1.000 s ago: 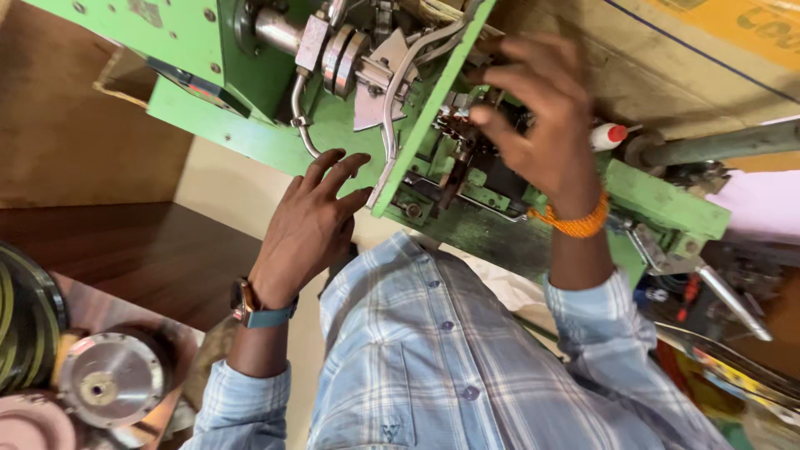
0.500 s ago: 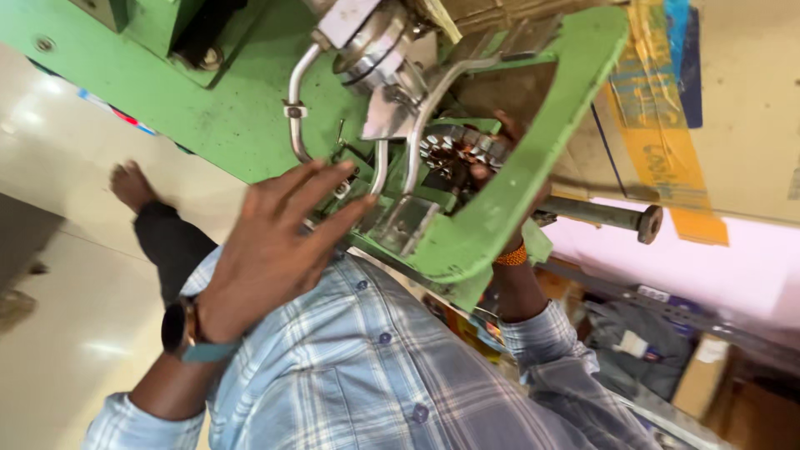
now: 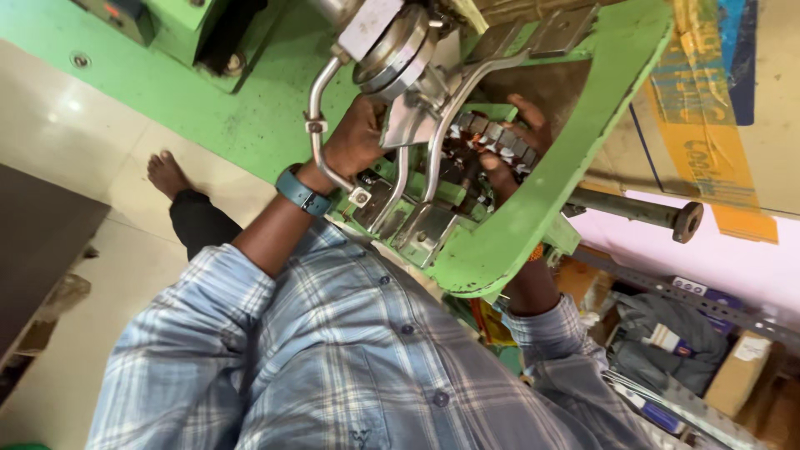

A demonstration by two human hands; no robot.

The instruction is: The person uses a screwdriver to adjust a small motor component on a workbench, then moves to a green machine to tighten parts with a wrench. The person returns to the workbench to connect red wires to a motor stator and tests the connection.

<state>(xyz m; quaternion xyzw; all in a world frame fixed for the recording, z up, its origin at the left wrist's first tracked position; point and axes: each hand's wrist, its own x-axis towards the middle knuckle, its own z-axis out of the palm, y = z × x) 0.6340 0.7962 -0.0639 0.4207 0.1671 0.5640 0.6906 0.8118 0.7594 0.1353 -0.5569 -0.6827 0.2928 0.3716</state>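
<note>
Left hand [image 3: 357,133] moved up since the earlier frame, now curled around the bent metal tube [image 3: 315,125] beside the round steel housing [image 3: 392,50]. Right hand [image 3: 510,146] reaching behind the curved green frame [image 3: 533,208], fingers touching the toothed metal part [image 3: 492,137]; grip hidden, cannot tell.

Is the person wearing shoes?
No, the one foot in view on the pale floor is bare, toes showing.
</note>
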